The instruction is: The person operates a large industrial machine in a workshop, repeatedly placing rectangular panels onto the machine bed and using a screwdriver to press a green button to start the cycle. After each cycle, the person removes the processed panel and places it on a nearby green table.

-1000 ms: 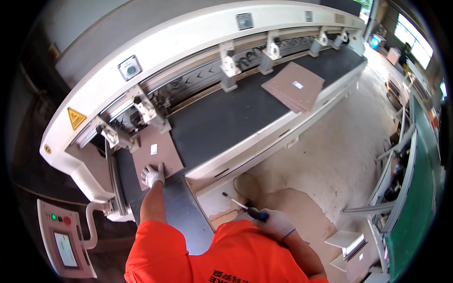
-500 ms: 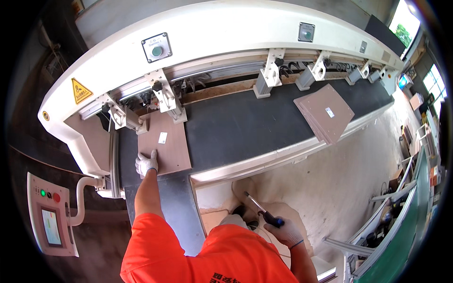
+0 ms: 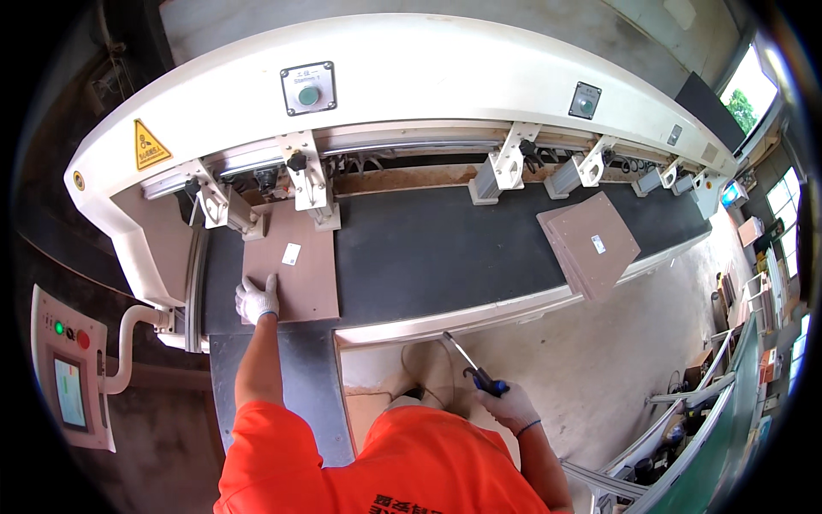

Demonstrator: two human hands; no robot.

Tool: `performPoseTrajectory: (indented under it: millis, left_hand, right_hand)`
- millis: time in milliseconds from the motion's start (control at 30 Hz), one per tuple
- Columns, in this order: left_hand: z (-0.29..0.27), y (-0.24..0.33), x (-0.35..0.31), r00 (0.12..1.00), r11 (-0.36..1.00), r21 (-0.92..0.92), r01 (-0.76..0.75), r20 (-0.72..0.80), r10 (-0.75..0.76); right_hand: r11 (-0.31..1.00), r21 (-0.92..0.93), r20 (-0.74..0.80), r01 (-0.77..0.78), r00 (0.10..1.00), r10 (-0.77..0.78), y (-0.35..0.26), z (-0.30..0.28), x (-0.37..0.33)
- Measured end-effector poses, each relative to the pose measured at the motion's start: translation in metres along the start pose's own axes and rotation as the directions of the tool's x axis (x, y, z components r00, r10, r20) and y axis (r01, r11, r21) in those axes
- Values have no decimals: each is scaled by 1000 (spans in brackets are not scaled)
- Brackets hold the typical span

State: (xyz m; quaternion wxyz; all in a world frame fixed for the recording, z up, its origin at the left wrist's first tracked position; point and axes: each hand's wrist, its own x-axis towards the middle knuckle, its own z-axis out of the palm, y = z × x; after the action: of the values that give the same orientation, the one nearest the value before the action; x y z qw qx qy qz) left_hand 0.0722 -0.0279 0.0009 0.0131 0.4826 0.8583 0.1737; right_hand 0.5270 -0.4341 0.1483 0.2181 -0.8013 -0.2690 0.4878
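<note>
My left hand (image 3: pixel 257 299), in a white glove, rests on the near left part of a brown panel (image 3: pixel 301 287) with a white label, its thumb apart from the fingers. The panel lies on the dark worktop at the left end of a long white machine. Two clamp feet stand at the panel's far end; whether they press on it I cannot tell. My right hand (image 3: pixel 514 408), gloved too, is closed round the grip of an air blow gun (image 3: pixel 485 381). The gun's thin metal nozzle points up and left, in front of the machine's front edge.
A stack of brown panels (image 3: pixel 591 244) lies at the right on the worktop (image 3: pixel 411 248). More clamps (image 3: pixel 505 167) hang along the machine's beam. A control panel (image 3: pixel 73 377) with a screen stands at the left on a bent arm. Metal racks (image 3: pixel 685 428) stand at the lower right.
The view has shifted a little. My right hand has moved slightly up and left with the blow gun. The left hand stays on the panel.
</note>
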Motion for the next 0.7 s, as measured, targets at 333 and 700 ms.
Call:
performPoseTrajectory:
  millis: [333, 700]
  left_hand:
    - [-10, 5, -18, 1000, 999, 45, 9, -6, -9]
    - [-11, 91, -251, 974, 960, -187, -208, 48, 220]
  right_hand:
    - [983, 178, -52, -52, 997, 63, 8, -34, 33]
    - [910, 414, 398, 24, 894, -205, -40, -51, 164]
